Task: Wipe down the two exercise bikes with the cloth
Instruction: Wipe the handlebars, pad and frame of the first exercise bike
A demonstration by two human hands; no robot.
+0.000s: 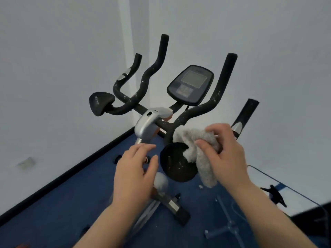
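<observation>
An exercise bike stands before me, with black foam handlebars (195,111) speckled with white bits, a dark console screen (190,85) and a silver stem cover (148,122). My right hand (227,154) grips a grey fluffy cloth (198,149) against the right elbow pad (177,163), where the cloth hangs down over the pad's edge. My left hand (136,170) hovers with fingers apart just below the silver cover, holding nothing. The left elbow pad (100,104) sits further back. No second bike is in view.
Blue carpet (62,208) covers the floor, bounded by white walls with a black skirting. A glass-topped table (295,190) with a dark clamp on it stands at the right. The bike's frame and foot bar (172,206) lie below my hands.
</observation>
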